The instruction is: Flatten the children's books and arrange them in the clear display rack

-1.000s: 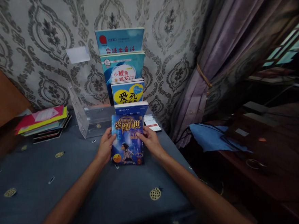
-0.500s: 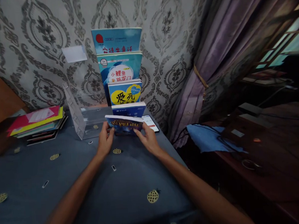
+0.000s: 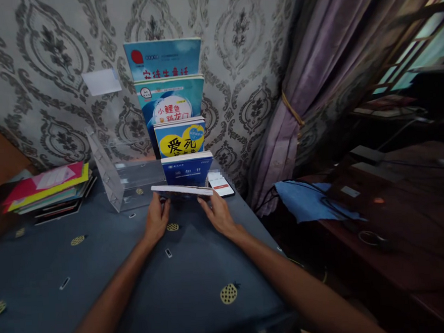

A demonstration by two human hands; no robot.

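Note:
Between my left hand (image 3: 157,217) and my right hand (image 3: 218,211) is a small dark-covered book (image 3: 181,190), gripped at its two ends. Its pale page edge faces up toward me and the cover is mostly out of sight. Right behind it stands a dark blue book (image 3: 188,170) with white lettering. Farther back, in rising steps, are a yellow and blue book (image 3: 180,139), a teal book (image 3: 171,96) and a taller blue book (image 3: 163,59). They stand at the right side of a clear acrylic rack (image 3: 111,179), whose tiers are partly hidden.
A phone (image 3: 220,186) lies right of the books. At the left is a stack of colourful books and folders (image 3: 52,186). The dark cloth-covered table (image 3: 147,293) ends at a patterned wall (image 3: 232,49), with a purple curtain (image 3: 281,142) at its right. Beyond lies a blue cloth (image 3: 304,201).
The small book has come down and tipped, so its cover is turned from view and its page edge shows. More of the dark blue book behind is visible. The view has shifted slightly.

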